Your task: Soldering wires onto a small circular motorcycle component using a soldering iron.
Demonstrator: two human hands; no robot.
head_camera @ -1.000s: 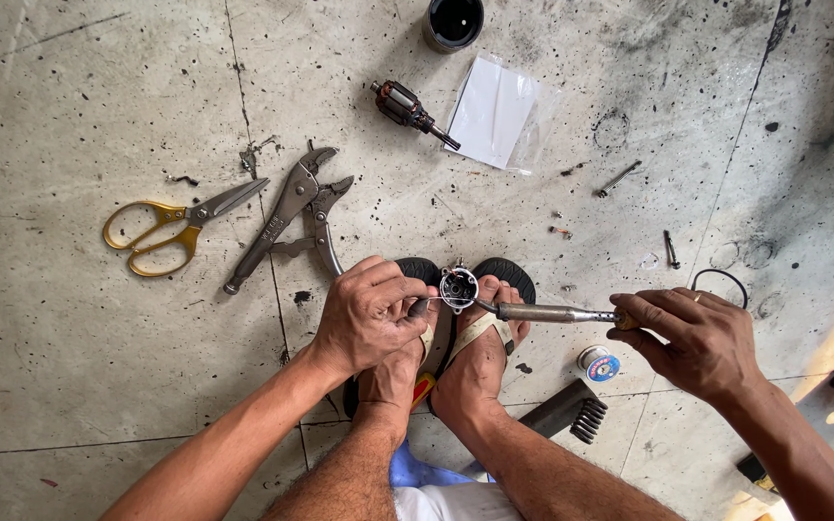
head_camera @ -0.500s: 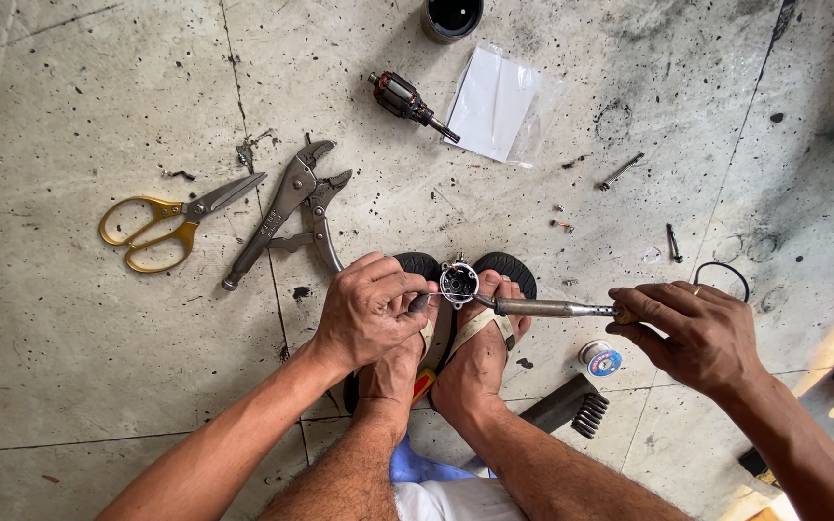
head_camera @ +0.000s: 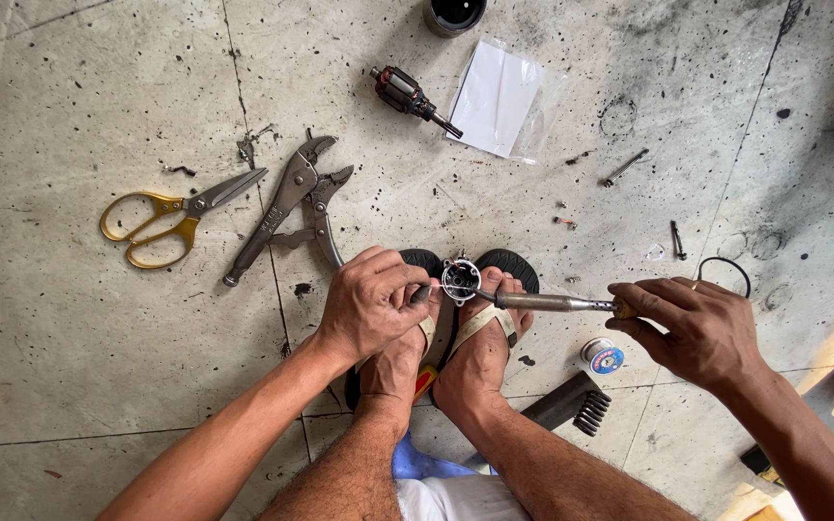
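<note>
- Head view: the left hand [head_camera: 371, 301] was clenched around a thin wire or rod whose tip met the small round part [head_camera: 459, 280], which sat wedged between the person's toes above the sandals [head_camera: 494, 289].
- The right hand [head_camera: 697, 326] gripped the handle of a soldering iron [head_camera: 542, 302], its tip touching the part's right edge.
- Compared with a second before, almost nothing had shifted: both hands kept their grips and the iron stayed on the same spot. Only the camera had drifted slightly. I judged the joint was being heated, work mid-way.
- On the floor [head_camera: 69, 367] lay scissors [head_camera: 171, 217], locking pliers [head_camera: 287, 207], a motor armature [head_camera: 407, 95], a plastic bag [head_camera: 499, 96], a solder spool [head_camera: 602, 355] and a black spring [head_camera: 571, 405], all apart from the hands.
</note>
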